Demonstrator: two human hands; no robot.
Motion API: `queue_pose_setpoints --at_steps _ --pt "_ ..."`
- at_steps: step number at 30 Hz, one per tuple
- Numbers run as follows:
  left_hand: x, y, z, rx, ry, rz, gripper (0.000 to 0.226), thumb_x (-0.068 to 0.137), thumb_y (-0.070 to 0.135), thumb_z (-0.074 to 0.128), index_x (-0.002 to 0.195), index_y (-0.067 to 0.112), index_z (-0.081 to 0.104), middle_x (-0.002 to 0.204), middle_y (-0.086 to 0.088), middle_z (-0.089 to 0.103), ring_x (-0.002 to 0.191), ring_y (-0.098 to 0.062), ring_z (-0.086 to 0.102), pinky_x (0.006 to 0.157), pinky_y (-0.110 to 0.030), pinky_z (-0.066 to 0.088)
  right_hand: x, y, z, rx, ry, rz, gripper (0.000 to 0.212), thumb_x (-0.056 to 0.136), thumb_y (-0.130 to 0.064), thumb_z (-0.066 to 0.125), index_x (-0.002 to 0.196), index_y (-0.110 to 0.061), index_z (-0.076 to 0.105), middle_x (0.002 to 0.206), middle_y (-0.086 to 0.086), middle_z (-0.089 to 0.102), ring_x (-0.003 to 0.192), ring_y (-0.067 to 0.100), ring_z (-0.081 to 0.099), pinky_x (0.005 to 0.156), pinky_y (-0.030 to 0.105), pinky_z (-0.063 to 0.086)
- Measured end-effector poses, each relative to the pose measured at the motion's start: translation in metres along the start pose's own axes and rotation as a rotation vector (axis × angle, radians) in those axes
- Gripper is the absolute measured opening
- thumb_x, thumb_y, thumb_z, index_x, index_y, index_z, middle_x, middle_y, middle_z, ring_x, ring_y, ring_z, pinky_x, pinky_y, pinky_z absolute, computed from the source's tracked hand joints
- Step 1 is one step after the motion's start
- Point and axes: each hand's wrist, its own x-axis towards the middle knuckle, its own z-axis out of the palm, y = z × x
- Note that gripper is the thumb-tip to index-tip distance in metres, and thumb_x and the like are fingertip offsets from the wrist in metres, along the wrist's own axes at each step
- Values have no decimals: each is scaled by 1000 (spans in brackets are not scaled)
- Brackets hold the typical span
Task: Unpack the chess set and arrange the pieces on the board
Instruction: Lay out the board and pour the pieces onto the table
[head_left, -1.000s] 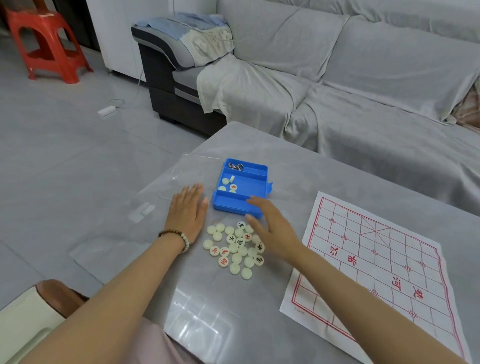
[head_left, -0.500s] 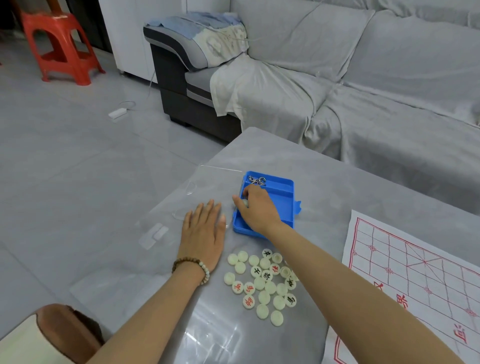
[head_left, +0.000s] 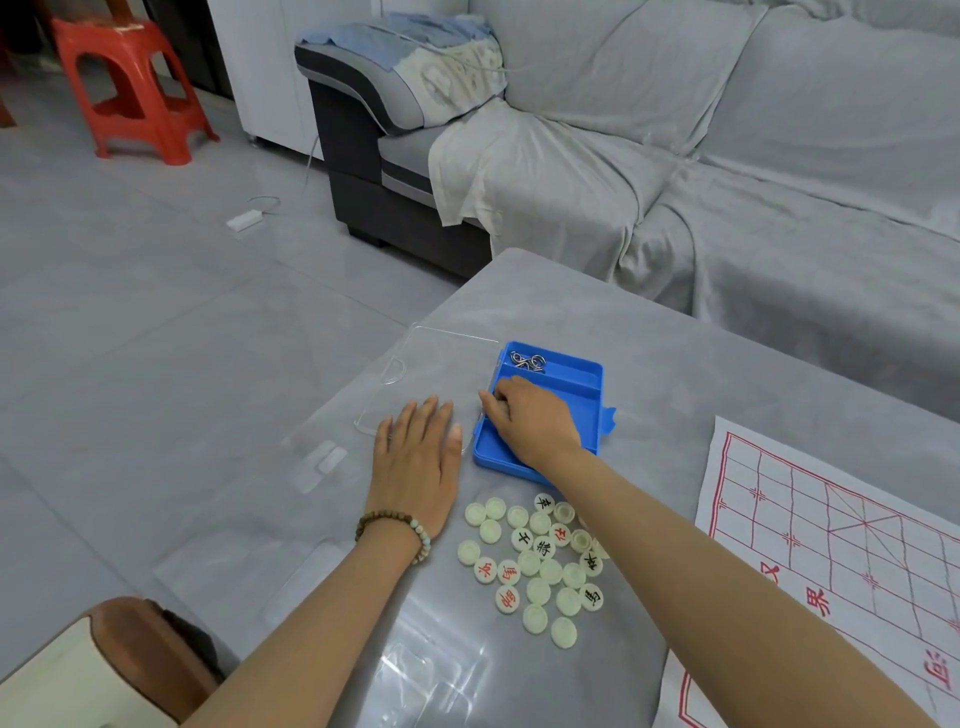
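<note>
Right hand in the blue tray, left hand flat on the worktop.

The right hand (head_left: 535, 422) reaches into the blue tray (head_left: 582, 387), fingers curled at its left wall; whether it grips a piece, I cannot tell. The left hand (head_left: 418, 467) lies open, palm down, just left. The chess pieces (head_left: 540, 564) sit heaped near the tray; the board (head_left: 841, 561) lies to the right.

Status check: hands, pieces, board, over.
Left hand flat on clear lid. Right hand curled inside blue tray, grip hidden. Pieces piled on table; board bare. Nothing blocking.
</note>
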Motion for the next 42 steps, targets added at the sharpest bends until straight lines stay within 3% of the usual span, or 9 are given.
queue_pose_setpoints --at_steps 11,14,18,22,25,28,32,39,42 --pt "0 0 0 18 8 13 82 78 52 -17 145 25 22 153 6 18 142 -11 8 114 -30 -2 -2 4 0 105 32 -35 37 95 -43 42 74 -15 54 72 -2 55 67 17 51 60 29 37" --pt "0 -1 0 9 6 18 81 79 52 -16 145 25 22 153 6 18 142 -11 9 114 -30 -2 -1 2 0 37 27 -37 42 97 -42 38 62 -18 42 57 -3 46 59 19 46 56 31 32" --pt "1 0 -1 10 -13 10 57 96 43 1 145 24 22 153 6 17 142 -11 8 115 -30 -2 1 1 2 -55 44 -30 50 99 -40 32 55 -17 36 51 -2 40 50 18 40 52 31 29" --pt "1 0 -1 -10 -4 11 50 98 36 10 144 24 25 153 6 20 142 -11 9 115 -30 -1 2 -1 -15 312 165 105 55 99 -36 38 50 -15 25 46 -1 27 46 14 25 50 30 24" --pt "1 -2 -3 -203 79 23 49 99 35 13 141 21 33 147 2 33 139 -13 20 115 -29 6 -17 -20 -28 412 241 67 54 98 -33 40 50 -17 23 46 -2 26 47 15 25 51 33 25" --pt "-6 -3 -16 -616 165 -31 46 96 35 22 133 18 45 135 4 46 127 -7 35 107 -21 22 -61 -56 -22 214 18 -81 48 97 -35 41 54 -21 30 51 0 40 55 20 39 56 30 27" --pt "-24 -24 -36 -902 192 -173 38 99 30 24 124 21 52 131 5 50 121 -5 41 103 -18 26 -102 -79 8 -28 -130 -254 30 99 -38 34 78 -20 45 92 9 64 87 30 59 63 35 30" --pt "-80 -69 -50 -440 66 -27 41 100 35 24 131 21 47 135 7 47 127 -8 37 106 -19 21 -94 -73 24 10 -69 -407 21 92 -30 50 96 -11 55 101 8 55 94 28 53 74 28 24" --pt "-86 -54 -46 -242 -35 136 62 90 47 13 141 19 33 144 4 37 133 -10 31 109 -18 14 -102 -59 12 133 -62 -393 26 89 -29 51 112 -17 56 114 -1 57 104 19 52 84 26 31"
